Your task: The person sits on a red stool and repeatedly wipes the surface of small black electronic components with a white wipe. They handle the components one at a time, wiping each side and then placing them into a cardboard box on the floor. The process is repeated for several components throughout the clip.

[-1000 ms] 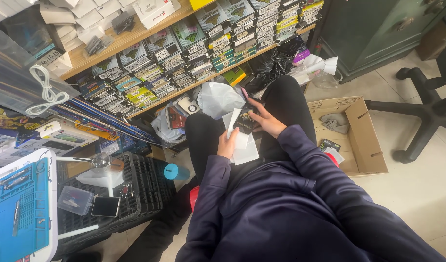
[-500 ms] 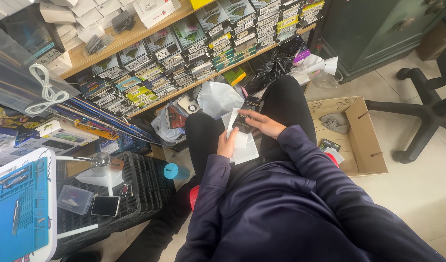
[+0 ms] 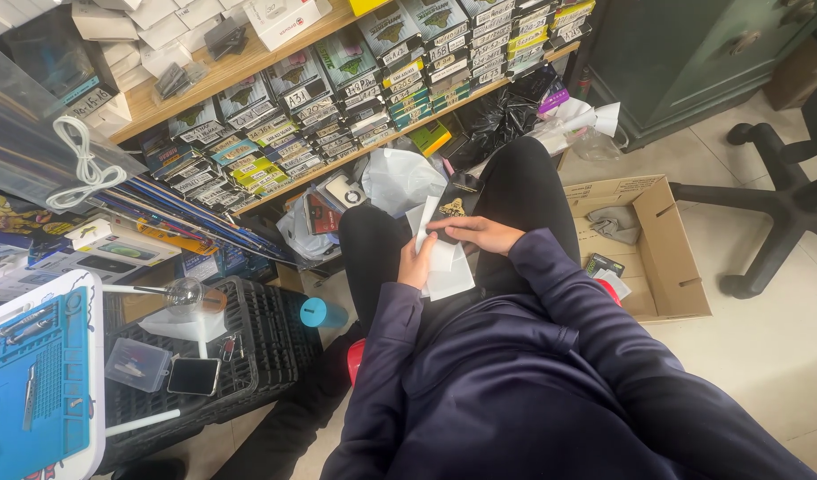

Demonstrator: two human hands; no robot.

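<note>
I sit with my legs in black trousers, both hands over my lap. My left hand (image 3: 416, 261) grips a thin white slip (image 3: 425, 222) that stands upright. My right hand (image 3: 476, 235) lies flat across from it, fingers touching the slip and a white sheet (image 3: 450, 278) that rests on my lap. A small dark packet (image 3: 453, 207) with a light mark lies just beyond my right hand.
Wooden shelves (image 3: 204, 84) packed with small labelled boxes stand ahead. A black crate (image 3: 268, 331) holding a phone (image 3: 193, 376) and a clear case sits at left, beside a blue mat (image 3: 31, 382). An open cardboard box (image 3: 655, 244) and an office chair base (image 3: 782, 209) are at right.
My right hand has dropped from its raised position near the dark packet down onto the white slip. The left hand keeps its hold.
</note>
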